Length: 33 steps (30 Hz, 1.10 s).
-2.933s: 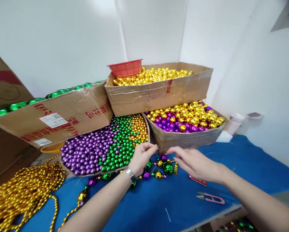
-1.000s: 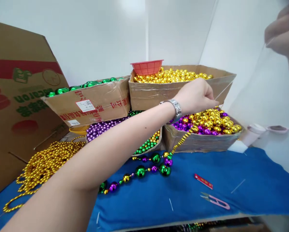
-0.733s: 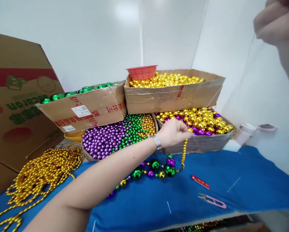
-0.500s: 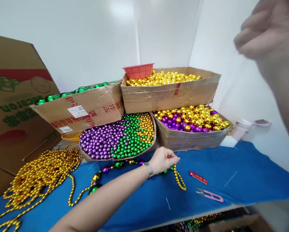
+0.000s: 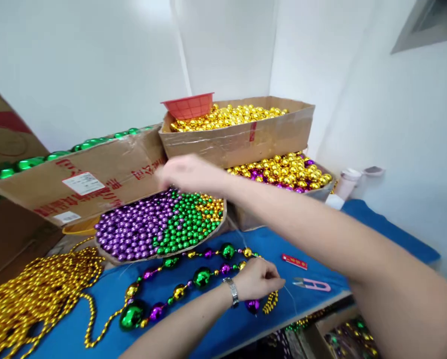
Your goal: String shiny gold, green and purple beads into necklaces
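Observation:
My left hand [image 5: 260, 277], with a metal watch on its wrist, is closed in a pinch on a thin clear thread [image 5: 291, 293] low over the blue cloth. A bead garland [image 5: 202, 277] of green, purple and gold balls lies beside and partly behind it. Short gold bead strands [image 5: 271, 302] show just below the fingers. My right hand [image 5: 191, 173] is blurred by motion, its fingers curled together above the box of small purple, green and gold beads [image 5: 133, 232]. What the right fingers hold, if anything, cannot be made out.
Pink thread snips [image 5: 313, 284] and a red packet [image 5: 295, 262] lie on the cloth to the right. A gold bead-chain heap [image 5: 47, 289] lies left. Boxes of green balls [image 5: 31, 163] and gold balls [image 5: 241, 116] are stacked behind, with a red basket [image 5: 189, 106] on top.
My right hand has swept from the upper right down and left to the bead box. My left hand stays pinched, slightly lower. The view has turned right, and more of the garland shows.

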Each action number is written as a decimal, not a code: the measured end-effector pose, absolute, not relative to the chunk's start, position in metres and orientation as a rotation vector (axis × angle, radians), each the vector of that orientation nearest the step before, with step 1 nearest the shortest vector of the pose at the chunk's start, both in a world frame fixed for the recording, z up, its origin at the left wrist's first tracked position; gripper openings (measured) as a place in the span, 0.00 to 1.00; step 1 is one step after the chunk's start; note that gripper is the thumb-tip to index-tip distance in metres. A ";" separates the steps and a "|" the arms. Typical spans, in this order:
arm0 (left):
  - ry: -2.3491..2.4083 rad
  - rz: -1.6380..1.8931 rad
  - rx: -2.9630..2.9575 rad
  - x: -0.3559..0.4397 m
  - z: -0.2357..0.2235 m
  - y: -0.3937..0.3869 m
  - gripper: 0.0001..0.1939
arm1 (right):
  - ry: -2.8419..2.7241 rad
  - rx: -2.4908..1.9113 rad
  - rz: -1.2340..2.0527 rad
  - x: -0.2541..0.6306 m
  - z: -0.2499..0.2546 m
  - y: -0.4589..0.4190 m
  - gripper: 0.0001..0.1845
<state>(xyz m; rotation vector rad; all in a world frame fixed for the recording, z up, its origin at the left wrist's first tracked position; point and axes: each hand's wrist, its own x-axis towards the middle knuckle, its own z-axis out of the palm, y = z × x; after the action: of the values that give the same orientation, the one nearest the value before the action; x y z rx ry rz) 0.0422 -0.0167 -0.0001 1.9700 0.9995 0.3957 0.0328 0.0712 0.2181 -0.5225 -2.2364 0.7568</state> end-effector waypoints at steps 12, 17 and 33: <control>0.955 0.982 1.228 -0.008 0.032 -0.011 0.15 | -2.408 -1.030 0.616 0.171 0.070 0.005 0.15; 0.989 0.960 1.088 -0.011 0.029 -0.011 0.15 | -2.287 -1.146 0.649 0.176 0.045 -0.011 0.14; 0.757 0.973 1.279 -0.025 0.038 -0.018 0.25 | -1.874 -1.037 1.360 0.163 0.028 0.003 0.18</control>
<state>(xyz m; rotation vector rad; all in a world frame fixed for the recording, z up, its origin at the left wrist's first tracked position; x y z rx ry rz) -0.0247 -0.0179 0.0384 1.2795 0.7574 0.9726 0.1629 0.0030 0.0284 -1.0370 -1.8737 1.3596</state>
